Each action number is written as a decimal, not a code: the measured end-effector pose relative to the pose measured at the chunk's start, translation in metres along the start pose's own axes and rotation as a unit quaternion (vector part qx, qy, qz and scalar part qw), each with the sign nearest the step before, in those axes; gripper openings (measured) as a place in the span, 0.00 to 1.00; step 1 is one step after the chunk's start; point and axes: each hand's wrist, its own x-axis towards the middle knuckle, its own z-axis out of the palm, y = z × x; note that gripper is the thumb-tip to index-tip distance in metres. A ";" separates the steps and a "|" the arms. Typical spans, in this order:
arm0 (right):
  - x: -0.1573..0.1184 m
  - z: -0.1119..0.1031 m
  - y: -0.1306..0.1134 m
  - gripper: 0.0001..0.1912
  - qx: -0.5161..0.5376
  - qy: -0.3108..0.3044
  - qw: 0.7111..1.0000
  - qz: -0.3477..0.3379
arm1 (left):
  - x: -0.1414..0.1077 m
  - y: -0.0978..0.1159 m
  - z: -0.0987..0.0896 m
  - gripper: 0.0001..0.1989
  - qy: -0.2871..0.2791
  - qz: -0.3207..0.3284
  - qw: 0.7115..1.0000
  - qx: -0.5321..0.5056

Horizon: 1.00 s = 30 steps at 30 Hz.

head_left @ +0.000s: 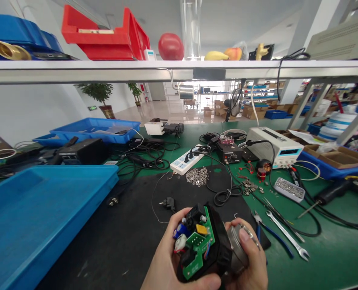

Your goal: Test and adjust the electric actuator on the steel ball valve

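Observation:
My left hand [169,257] is closed around a black housing with a green circuit board [197,241], near the front edge of the bench. Blue, black, white and yellow components stand on the board, which faces up and left. My right hand [253,257] grips a round grey metal part [237,245] against the housing's right side. I cannot tell whether the two are fastened together. Just beyond my hands, a black power plug [168,203] lies on the black mat [130,225]. Blue-handled pliers [272,233] rest to the right of my right hand.
A blue tray [46,217] fills the left side. Ahead lie metal rings [197,176] and a white power strip [186,159]. To the right are a wrench [287,235], a tray of small parts [289,189] and a power supply [274,147]. A shelf [136,72] spans overhead.

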 end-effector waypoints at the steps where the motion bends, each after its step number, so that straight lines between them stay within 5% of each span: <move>1: 0.000 -0.001 0.001 0.24 -0.002 -0.005 1.000 -0.003 | 0.000 0.000 -0.001 0.59 -0.001 -0.008 1.000 0.009; 7: -0.001 0.001 0.004 0.28 0.001 0.029 0.999 0.016 | 0.003 0.006 -0.008 0.57 0.001 -0.008 0.999 0.046; 14: -0.002 0.012 0.004 0.27 0.033 0.063 0.992 0.103 | 0.032 0.010 -0.025 0.35 -0.037 -0.003 0.995 0.094; 21: -0.005 0.009 0.006 0.30 0.004 0.125 0.987 0.101 | 0.039 0.004 -0.023 0.28 -0.046 -0.015 0.991 0.124; 26: 0.001 0.001 0.010 0.27 -0.015 0.078 0.992 0.095 | 0.048 0.003 -0.022 0.28 -0.040 -0.042 0.992 0.112; 30: 0.010 -0.022 0.011 0.34 -0.100 -0.003 0.988 0.120 | 0.070 -0.005 -0.029 0.24 -0.067 -0.084 0.992 0.060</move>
